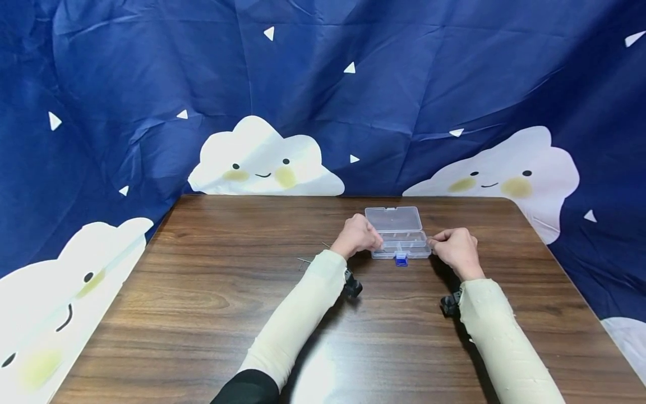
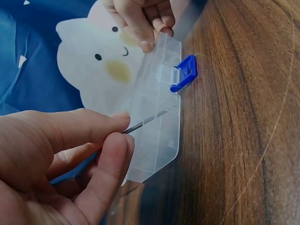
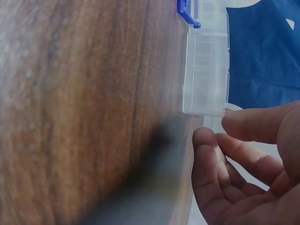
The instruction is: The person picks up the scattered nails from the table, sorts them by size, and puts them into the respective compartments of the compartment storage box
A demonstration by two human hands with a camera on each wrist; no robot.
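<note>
A clear plastic compartment box [image 1: 416,253] lies on the table with its lid [image 1: 393,219] raised behind it and a blue latch [image 1: 401,261] at the front. Between thumb and forefinger, my left hand [image 1: 356,234] pinches a thin dark metal rod [image 2: 145,123] over the left end of the box. The rod's far tip reaches into the box; its exact kind is unclear. At the other end, my right hand [image 1: 456,249] grips the box's edge, with the thumb [image 3: 248,124] at its corner.
More thin metal rods [image 1: 304,261] lie on the wooden table [image 1: 202,308] left of the box, partly behind the left forearm. A blue cloth [image 1: 303,73] printed with clouds hangs behind the table. Dark wrist cameras [image 1: 352,285] sit under both wrists.
</note>
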